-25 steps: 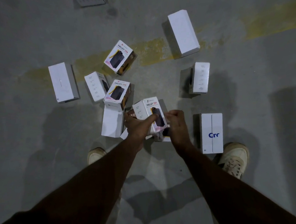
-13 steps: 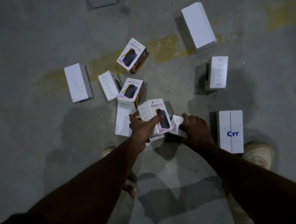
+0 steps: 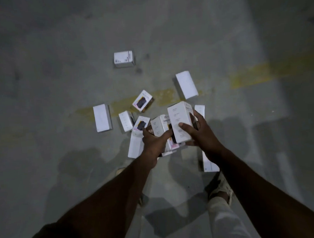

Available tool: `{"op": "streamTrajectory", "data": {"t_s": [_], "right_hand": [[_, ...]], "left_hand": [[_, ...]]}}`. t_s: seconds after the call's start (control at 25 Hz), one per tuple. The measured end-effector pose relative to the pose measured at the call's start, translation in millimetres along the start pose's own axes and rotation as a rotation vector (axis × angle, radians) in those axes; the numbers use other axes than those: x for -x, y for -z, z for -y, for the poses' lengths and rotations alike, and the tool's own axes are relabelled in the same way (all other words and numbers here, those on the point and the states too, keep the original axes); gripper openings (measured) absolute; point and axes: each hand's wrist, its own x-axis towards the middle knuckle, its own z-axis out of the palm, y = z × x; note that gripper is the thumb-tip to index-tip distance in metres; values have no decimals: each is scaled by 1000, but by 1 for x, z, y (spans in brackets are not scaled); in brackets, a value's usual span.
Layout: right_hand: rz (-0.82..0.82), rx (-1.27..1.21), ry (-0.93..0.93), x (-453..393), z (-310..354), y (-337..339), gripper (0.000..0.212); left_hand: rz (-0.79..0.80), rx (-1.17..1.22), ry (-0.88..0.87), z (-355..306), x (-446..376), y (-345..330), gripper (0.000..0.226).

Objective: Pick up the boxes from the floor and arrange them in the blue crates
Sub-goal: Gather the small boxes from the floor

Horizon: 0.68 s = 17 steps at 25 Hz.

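My right hand [image 3: 201, 133] grips a tall white box [image 3: 181, 124], lifted off the floor and held upright. My left hand [image 3: 153, 140] holds a white HALLEY box [image 3: 160, 127] right beside it, with a brown-sided box partly hidden under the fingers. Several more white boxes lie scattered on the grey floor: a printed one [image 3: 142, 101], a plain long one [image 3: 102, 117], a large one [image 3: 186, 84], and a small one farther off [image 3: 123, 57]. No blue crate is in view.
A worn yellow line [image 3: 250, 75] crosses the concrete floor behind the boxes. A long white box [image 3: 209, 164] lies by my right foot [image 3: 220, 188]. My own shadow falls over the floor around my legs.
My right hand has taken a white box from the floor and raised it next to the one in my left hand. The view has tilted up and back, showing more floor.
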Motion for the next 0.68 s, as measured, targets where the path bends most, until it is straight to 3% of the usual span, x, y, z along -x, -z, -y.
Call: {"op": "streamTrajectory", "data": {"t_s": [0.16,0.28,0.48,0.56,0.68], "right_hand": [[-97,82,91,60,76,7,68],[-98,28,118,115,134,18,69],[-104,-55,129,208,228,25,67],[-117,-83,123,239,253,18,67],[-144,-95,177,291,279,2,66]], "left_hand": [[130,175,-37,-65,96,6,66],[220,165,-31,-102,164,17,75],[288,161,-168,-152,264,40,37],[313,175,-209,-172,292,49,41],[422,165,-323,-191,316,65,81]]}}
